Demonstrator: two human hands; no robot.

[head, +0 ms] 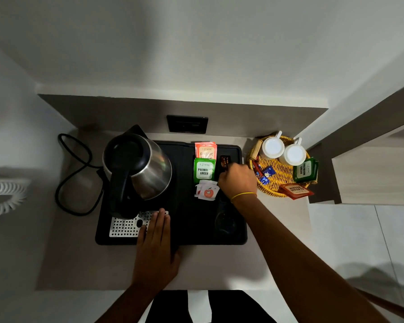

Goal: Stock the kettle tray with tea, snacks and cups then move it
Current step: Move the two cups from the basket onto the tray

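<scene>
Tea's stocked on tray [239, 229]; snacks being tucked in by clenched right hand [237, 180], contents hidden; left hand [155, 248] flat; 2 cups [282, 151] left in basket [276, 183] beside tray.

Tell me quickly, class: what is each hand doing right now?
Left hand: open, flat on the black plastic kettle tray, holding nothing.
Right hand: curled over the tray's narrow slot; any held item cannot be told.

Right hand's [237, 180] fingertips and grip contents hidden inside the tray's [196, 238] narrow slot [224, 159].
</scene>
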